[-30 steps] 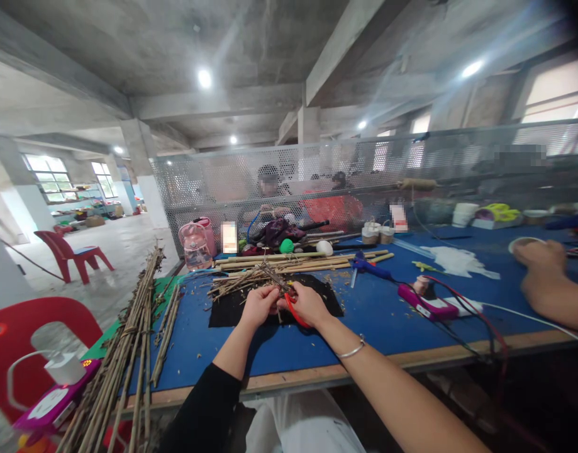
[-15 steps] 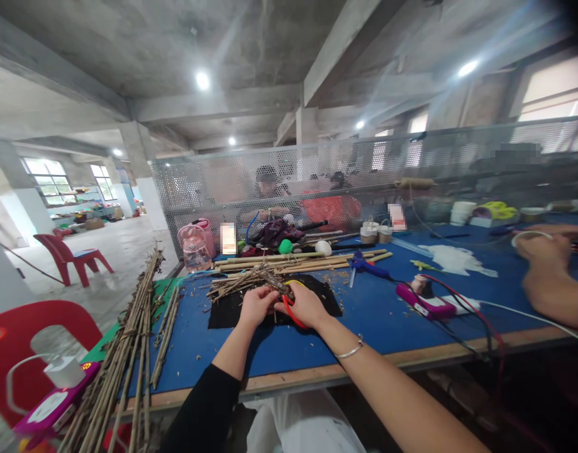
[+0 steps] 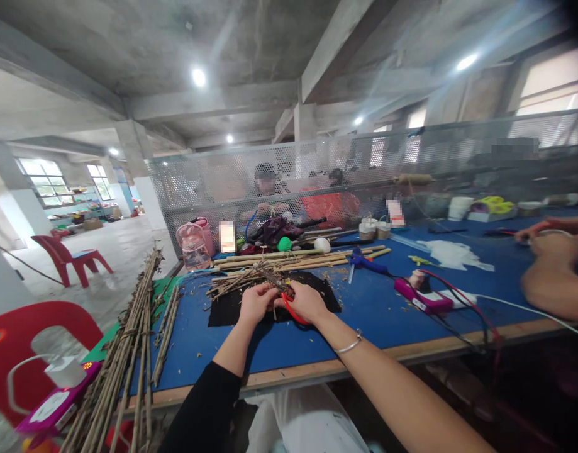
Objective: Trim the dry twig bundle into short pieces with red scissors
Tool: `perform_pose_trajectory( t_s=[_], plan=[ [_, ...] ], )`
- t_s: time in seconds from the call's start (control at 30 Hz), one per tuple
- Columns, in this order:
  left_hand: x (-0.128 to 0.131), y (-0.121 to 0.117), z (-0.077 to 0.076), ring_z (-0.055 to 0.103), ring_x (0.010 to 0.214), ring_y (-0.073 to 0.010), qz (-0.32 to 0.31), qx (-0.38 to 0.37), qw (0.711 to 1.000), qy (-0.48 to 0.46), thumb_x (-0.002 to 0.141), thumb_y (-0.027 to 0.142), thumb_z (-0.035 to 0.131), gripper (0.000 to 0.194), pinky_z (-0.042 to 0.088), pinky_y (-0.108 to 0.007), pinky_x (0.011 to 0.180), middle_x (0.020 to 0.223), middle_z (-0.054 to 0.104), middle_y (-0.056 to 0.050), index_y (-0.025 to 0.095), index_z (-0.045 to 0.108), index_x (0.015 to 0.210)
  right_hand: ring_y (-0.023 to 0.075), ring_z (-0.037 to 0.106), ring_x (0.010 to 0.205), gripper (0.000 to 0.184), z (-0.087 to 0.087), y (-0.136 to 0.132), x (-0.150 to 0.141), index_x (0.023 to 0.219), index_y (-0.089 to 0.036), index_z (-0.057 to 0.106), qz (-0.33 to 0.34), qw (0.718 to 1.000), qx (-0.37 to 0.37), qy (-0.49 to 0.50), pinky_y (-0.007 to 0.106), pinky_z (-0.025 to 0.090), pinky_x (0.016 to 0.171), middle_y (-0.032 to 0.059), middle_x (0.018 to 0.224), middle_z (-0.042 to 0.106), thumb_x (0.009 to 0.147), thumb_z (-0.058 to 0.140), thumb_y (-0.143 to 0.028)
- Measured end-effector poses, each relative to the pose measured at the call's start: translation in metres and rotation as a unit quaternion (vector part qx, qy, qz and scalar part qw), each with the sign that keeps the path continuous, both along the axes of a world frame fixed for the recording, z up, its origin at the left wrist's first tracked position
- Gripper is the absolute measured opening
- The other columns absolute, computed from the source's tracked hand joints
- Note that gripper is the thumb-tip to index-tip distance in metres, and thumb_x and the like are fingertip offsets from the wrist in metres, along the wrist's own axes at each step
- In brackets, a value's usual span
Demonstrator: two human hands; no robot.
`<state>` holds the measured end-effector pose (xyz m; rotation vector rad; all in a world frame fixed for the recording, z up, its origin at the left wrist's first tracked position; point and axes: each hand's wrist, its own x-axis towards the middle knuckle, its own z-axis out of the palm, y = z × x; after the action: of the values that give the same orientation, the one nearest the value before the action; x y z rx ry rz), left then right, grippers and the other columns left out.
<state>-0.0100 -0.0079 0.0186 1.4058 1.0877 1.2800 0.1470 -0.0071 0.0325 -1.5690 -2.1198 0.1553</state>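
Observation:
In the middle of the blue table my right hand [image 3: 308, 303] is closed around red-handled pruning shears [image 3: 295, 311], whose dark jaws point up and left. My left hand [image 3: 256, 303] is pinched shut close to the jaws. A thin dry twig seems to be between its fingertips, mostly hidden by them. Both hands are over a black cloth [image 3: 220, 315]. Cut dry twigs [image 3: 232, 281] lie in a loose pile just beyond my left hand, with small chips scattered around.
A bundle of long dry stalks [image 3: 128, 340] leans over the table's left end. Bamboo sticks [image 3: 307, 259] lie behind the cloth. A blue glue gun [image 3: 368, 263] and a purple power strip [image 3: 423, 297] are to the right. A co-worker's hand [image 3: 555, 261] is at the far right.
The shears have shifted slightly in my right hand, and the yellow part seen on them earlier is hidden now. Both hands stay in nearly the same place. The co-worker's hand has moved slightly.

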Motion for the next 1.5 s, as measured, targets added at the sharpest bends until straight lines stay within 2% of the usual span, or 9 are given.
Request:
perform_pose_trajectory(
  t_s=[0.17,0.37,0.5,0.6,0.87,1.13,1.27,1.5],
  plan=[
    [0.0004,-0.0008,0.0010,0.043,0.041,-0.0061,-0.003,0.013,1.000,-0.002,0.068,0.038,0.061,0.033,0.034,-0.017,0.040,0.049,0.052,0.002,0.011,0.065,0.087,0.0187,0.060,0.072,0.045,0.0013,0.0007,0.0006,0.080,-0.021,0.055,0.012,1.000,-0.013,-0.001,0.024,0.030,0.054,0.0040,0.077,0.064,0.069,0.049,-0.064],
    [0.0014,-0.0028,0.0038,0.044,0.043,-0.0062,0.003,0.013,1.000,-0.002,0.070,0.040,0.057,0.032,0.037,-0.018,0.042,0.056,0.057,0.001,0.013,0.065,0.084,0.0178,0.058,0.076,0.044,0.0012,-0.0021,-0.0008,0.090,-0.020,0.053,0.015,1.000,0.004,-0.004,0.024,0.033,0.060,0.0046,0.084,0.062,0.069,0.053,-0.059],
    [0.0010,-0.0012,0.0010,0.048,0.045,-0.0078,0.003,0.007,1.000,-0.001,0.069,0.042,0.057,0.031,0.040,-0.020,0.045,0.060,0.061,-0.001,0.012,0.064,0.074,0.0174,0.055,0.081,0.043,-0.0010,-0.0018,-0.0019,0.089,-0.018,0.052,0.051,0.998,0.046,-0.004,0.025,0.034,0.065,0.0057,0.087,0.059,0.069,0.056,-0.056],
    [0.0007,0.0002,-0.0022,0.050,0.047,-0.0090,-0.007,0.004,1.000,-0.003,0.070,0.044,0.056,0.033,0.042,-0.021,0.047,0.061,0.062,-0.002,0.011,0.063,0.072,0.0188,0.053,0.083,0.042,-0.0023,-0.0006,-0.0023,0.088,-0.017,0.051,0.050,0.995,0.080,-0.012,0.028,0.035,0.068,0.0065,0.087,0.058,0.069,0.056,-0.055],
    [0.0038,-0.0015,-0.0024,0.054,0.051,-0.0116,-0.031,0.000,0.999,-0.018,0.069,0.045,0.057,0.032,0.046,-0.025,0.051,0.064,0.063,-0.002,0.013,0.061,0.073,0.0209,0.052,0.088,0.043,-0.0027,-0.0007,-0.0030,0.090,-0.017,0.050,0.043,0.995,0.084,-0.023,0.030,0.035,0.070,0.0079,0.091,0.057,0.071,0.053,-0.055],
    [0.0042,-0.0053,0.0016,0.048,0.045,-0.0088,0.011,0.027,0.999,0.014,0.070,0.043,0.055,0.032,0.040,-0.020,0.044,0.058,0.060,-0.002,0.012,0.061,0.066,0.0222,0.049,0.095,0.047,-0.0032,0.0001,-0.0035,0.095,-0.017,0.049,0.042,0.996,0.078,-0.033,0.032,0.034,0.075,0.0097,0.098,0.055,0.070,0.052,-0.057],
    [0.0067,-0.0069,0.0025,0.048,0.046,-0.0086,-0.009,0.015,1.000,0.013,0.069,0.045,0.055,0.033,0.040,-0.020,0.046,0.055,0.058,0.000,0.013,0.059,0.063,0.0209,0.052,0.089,0.046,-0.0017,-0.0010,-0.0025,0.090,-0.017,0.050,0.035,0.996,0.081,-0.021,0.030,0.035,0.072,0.0077,0.092,0.057,0.070,0.053,-0.058],
    [0.0032,-0.0038,-0.0031,0.046,0.044,-0.0073,-0.003,0.011,1.000,0.003,0.069,0.047,0.056,0.034,0.040,-0.019,0.044,0.053,0.055,0.001,0.013,0.060,0.066,0.0168,0.057,0.074,0.040,-0.0008,-0.0045,-0.0033,0.087,-0.020,0.052,0.018,0.999,0.032,0.000,0.025,0.033,0.060,0.0030,0.081,0.061,0.070,0.053,-0.056]
  ],
)
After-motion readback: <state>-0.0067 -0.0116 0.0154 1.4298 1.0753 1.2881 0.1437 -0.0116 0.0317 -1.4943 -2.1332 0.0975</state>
